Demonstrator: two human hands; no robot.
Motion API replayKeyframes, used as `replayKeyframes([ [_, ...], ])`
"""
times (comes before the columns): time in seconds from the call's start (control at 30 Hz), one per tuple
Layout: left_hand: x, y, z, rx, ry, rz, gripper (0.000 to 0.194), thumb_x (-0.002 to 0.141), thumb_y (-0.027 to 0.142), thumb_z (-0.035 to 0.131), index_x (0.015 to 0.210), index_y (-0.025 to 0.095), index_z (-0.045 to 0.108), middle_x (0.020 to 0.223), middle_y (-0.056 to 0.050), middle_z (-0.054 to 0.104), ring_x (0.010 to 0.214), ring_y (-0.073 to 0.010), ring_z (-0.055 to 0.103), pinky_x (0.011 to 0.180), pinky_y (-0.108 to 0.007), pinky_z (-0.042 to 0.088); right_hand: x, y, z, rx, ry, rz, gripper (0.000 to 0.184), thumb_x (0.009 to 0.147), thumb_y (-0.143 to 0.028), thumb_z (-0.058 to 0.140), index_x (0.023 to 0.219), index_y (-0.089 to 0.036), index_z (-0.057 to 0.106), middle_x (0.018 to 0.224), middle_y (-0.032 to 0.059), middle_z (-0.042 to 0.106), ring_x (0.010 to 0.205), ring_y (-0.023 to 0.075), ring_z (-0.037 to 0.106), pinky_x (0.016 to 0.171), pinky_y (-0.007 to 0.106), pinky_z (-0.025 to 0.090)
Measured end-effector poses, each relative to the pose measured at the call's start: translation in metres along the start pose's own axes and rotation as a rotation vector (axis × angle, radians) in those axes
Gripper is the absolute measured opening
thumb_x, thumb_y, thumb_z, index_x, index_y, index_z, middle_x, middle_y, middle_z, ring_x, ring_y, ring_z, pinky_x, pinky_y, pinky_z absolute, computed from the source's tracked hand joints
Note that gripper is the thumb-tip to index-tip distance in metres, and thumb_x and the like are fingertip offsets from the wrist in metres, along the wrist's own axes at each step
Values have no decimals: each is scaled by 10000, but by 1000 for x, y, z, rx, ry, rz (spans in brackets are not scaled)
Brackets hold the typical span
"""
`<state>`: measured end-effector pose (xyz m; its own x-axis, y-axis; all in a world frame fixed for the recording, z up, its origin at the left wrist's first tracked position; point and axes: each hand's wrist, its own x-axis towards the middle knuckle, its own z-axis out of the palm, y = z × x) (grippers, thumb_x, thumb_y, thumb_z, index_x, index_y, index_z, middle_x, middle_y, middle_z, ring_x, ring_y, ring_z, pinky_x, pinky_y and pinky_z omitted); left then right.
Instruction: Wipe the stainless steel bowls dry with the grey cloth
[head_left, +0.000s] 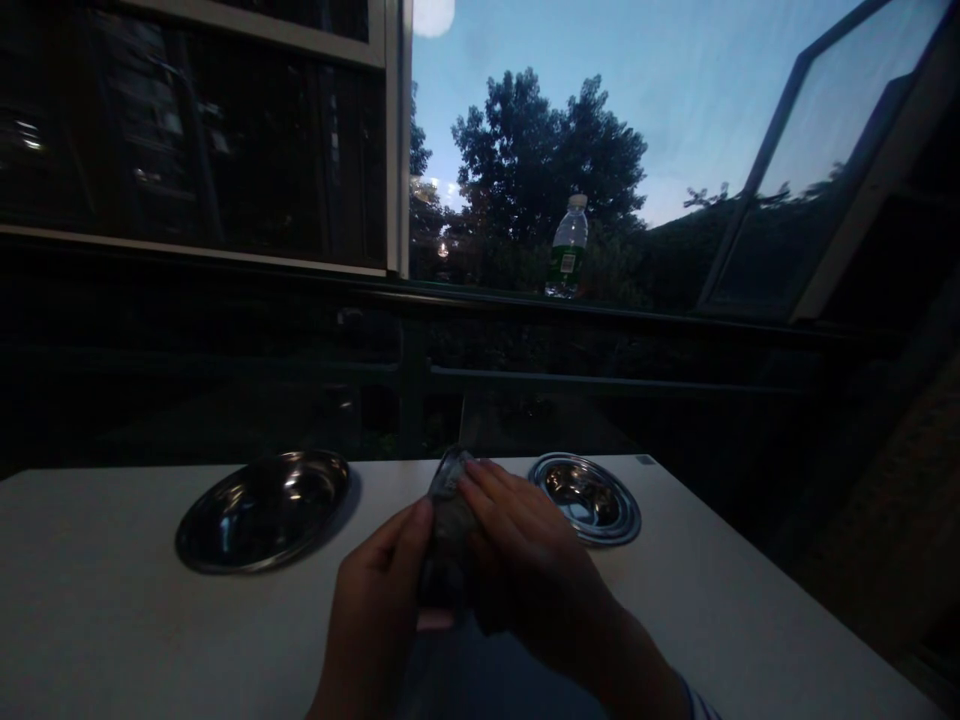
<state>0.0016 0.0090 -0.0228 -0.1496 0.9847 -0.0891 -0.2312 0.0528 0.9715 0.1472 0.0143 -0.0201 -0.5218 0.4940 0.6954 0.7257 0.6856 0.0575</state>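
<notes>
Above the near middle of the table, both hands are at a dark, shiny packet [450, 520] that looks like crinkled plastic; its contents are too dim to tell. My left hand [379, 590] is closed on its left side, thumb on top. Over its right side lies my right hand [536, 560], fingers together and bent around it, with the thumb hidden. To the left rests a wide, shallow metal dish [266, 515]. Beyond my right hand is a smaller metal bowl with a broad rim [626, 515], partly covered by that hand.
The white table [112, 620] ends at a far edge just past the dishes. Behind it, a capped plastic bottle with a green label [568, 255] stands on the window ledge [480, 297]. An open window pane [795, 220] tilts at the right. The room is dim.
</notes>
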Motion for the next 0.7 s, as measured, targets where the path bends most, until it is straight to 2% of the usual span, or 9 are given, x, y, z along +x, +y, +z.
replayKeyframes([
  [0.07,-1,3,2,29,42,-1,311,682,431,622,812,156,686,682,-27,689,597,-173,617,477,-226,487,1,1,1,11,4,13,364,900,-147,361,1242,-66,456,1277,158,509,1229,231,421,971,420,431],
  [0.2,0,8,2,-28,161,-111,297,680,422,622,836,177,682,771,-47,713,636,-203,649,472,-250,485,0,-6,-1,103,-66,-109,398,872,-167,432,1262,-88,440,1334,126,457,1291,223,325,1027,404,381],
  [0.3,2,10,2,-81,141,-117,323,676,453,615,822,174,684,729,-61,711,593,-213,645,461,-271,480,-2,-8,4,94,-50,-100,407,865,-183,437,1263,-95,442,1341,127,450,1290,248,323,1022,440,380],
  [0.37,0,13,3,-66,119,-105,300,671,434,626,803,170,683,660,-50,699,526,-200,621,443,-270,467,-2,-4,9,82,-17,-28,404,879,-179,401,1270,-79,429,1325,149,462,1271,251,357,1010,454,390],
  [0.5,-6,20,5,-58,159,-126,228,684,397,616,740,181,667,558,-24,667,497,-198,613,421,-259,443,-2,7,11,137,-3,122,414,903,-164,336,1301,-61,380,1312,170,465,1247,223,400,1005,431,408],
  [0.6,-2,19,3,-105,144,-148,275,691,444,593,728,179,659,543,-30,657,495,-205,613,417,-271,442,-2,8,8,159,-2,87,416,905,-151,332,1311,-66,365,1319,168,457,1268,218,371,1021,436,387],
  [0.7,6,11,-2,-169,133,-105,329,669,463,622,790,161,669,645,-51,695,575,-198,640,496,-275,476,-3,3,5,175,-31,-19,408,889,-154,384,1290,-76,396,1328,155,452,1291,222,329,1037,436,363],
])
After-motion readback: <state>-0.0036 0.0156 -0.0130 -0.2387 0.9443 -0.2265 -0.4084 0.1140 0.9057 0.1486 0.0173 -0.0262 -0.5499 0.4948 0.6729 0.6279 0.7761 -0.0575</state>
